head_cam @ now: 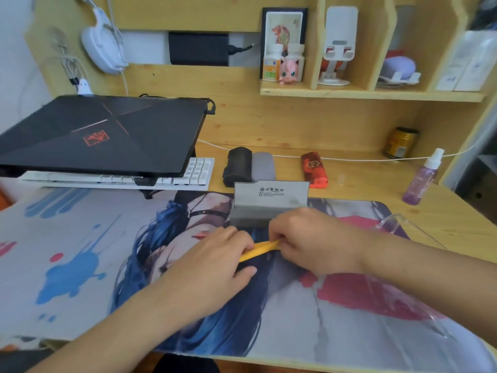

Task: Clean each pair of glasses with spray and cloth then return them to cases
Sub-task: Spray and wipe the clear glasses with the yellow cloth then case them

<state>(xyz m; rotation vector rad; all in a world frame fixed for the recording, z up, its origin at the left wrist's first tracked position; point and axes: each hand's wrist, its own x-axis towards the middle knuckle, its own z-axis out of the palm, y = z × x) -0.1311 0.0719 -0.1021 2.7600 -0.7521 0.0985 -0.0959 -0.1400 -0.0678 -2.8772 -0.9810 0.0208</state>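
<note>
Both my hands meet over the printed desk mat [88, 238] on a yellow cloth [259, 250], which is stretched between them. My left hand [215, 262] pinches its left end and my right hand [312, 238] pinches its right end. Just behind my right hand stands an open grey glasses case [269, 197] with printed lettering inside its lid. A pair of clear-framed glasses [395, 224] lies on the mat to the right of my right forearm. The purple spray bottle [422, 179] stands upright at the right of the desk. A black case [238, 166], a grey case [263, 166] and a red case [314, 169] sit behind the open case.
A closed black laptop [107, 133] on a stand sits over a white keyboard [199, 170] at the back left. A yellow can [400, 142] stands at the back right. Wooden shelves [371, 94] with small items hang above, and a white cable [363, 158] runs along the desk's back.
</note>
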